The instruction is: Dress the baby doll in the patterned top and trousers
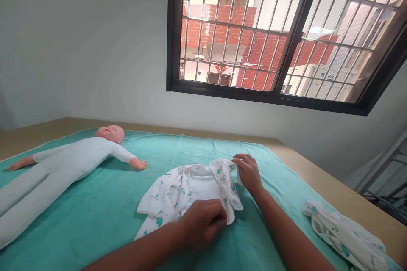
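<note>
A white baby shirt [171, 192] with small green and coloured prints lies spread on the green cloth, its front open and its plain inner back showing. My right hand [249, 172] pinches the shirt's fabric at the right shoulder and sleeve, which is partly folded. Lower down, my left hand [203, 223] is closed over the right front edge, with its fingertips curled and partly hidden. It covers the lower middle of the shirt. To the left, a baby doll [76, 156] in a white bodysuit lies on its back, apart from both hands.
A green cloth [104, 220] covers most of the wooden table [318, 171]. Another printed white garment [348, 233] lies bunched at the right edge. Behind the table stand a pale wall [95, 51] and a barred window with a dark frame [222, 91]. Metal rails [386, 161] show at far right.
</note>
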Motion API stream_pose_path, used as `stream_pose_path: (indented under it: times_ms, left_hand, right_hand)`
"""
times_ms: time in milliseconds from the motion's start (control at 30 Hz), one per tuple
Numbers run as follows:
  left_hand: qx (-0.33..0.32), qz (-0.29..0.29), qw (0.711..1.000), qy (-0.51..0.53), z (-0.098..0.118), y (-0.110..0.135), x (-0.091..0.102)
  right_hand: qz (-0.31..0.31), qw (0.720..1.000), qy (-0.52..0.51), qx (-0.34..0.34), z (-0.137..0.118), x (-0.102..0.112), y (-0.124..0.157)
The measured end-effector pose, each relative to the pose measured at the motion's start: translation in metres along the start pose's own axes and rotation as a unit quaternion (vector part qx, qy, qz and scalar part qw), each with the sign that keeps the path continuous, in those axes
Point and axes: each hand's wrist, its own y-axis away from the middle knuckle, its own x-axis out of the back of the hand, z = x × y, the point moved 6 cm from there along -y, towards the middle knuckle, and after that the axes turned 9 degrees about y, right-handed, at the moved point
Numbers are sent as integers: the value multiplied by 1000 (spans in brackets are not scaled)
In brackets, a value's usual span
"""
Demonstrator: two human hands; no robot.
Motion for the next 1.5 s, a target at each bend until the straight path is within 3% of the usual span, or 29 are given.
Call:
stream_pose_path:
  times_ms: [67,200,267,367,500,633,700,800,900,967,1033,1100,1167,1300,1400,1500]
  left_hand:
    - [-3,2,1000,6,-1,0,1]
    - [-2,-28,999,-21,-4,2,-2]
    - [13,-52,997,-48,-7,3,-8]
    - [50,-54,996,-44,-16,2,-13]
    - [109,48,993,20,-33,-7,6]
    - [160,185,969,-24,-63,-10,56]
    - [168,213,960,-72,-82,-8,81]
    - [170,192,957,-133,-112,-3,101]
    - [178,144,955,-190,-133,2,101]
    - [176,122,948,-237,-138,5,96]
    - [168,107,937,-285,-139,6,91]
    - [164,95,928,-320,-139,6,88]
    - [163,90,923,-336,-139,5,86]
    - [162,96,923,-335,-142,4,86]
    - [161,105,924,-330,-143,5,88]
    - [158,114,927,-321,-140,6,91]
  right_hand:
    - [39,992,103,59,-14,9,1]
    - [68,973,201,95,-16,13,6]
    - [44,971,216,92,-5,7,9]
    - [-11,975,220,22,23,-3,14]
    - [-35,970,228,-74,50,-7,25]
    - [-47,965,231,-111,53,-3,30]
    - [-43,963,235,-124,47,-1,27]
    - [-29,964,234,-122,22,-1,18]
    - [-60,972,209,-88,-24,-11,10]
    - [-160,966,194,-64,-56,-24,12]
    - [-260,940,217,-48,-81,-29,21]
    - [-292,925,242,-27,-99,-20,33]
    - [-277,931,239,-13,-110,-3,44]
    - [-255,950,167,-69,-105,21,69]
    - [-237,954,115,-142,-84,21,78]
    - [-171,961,27,-217,-56,20,77]
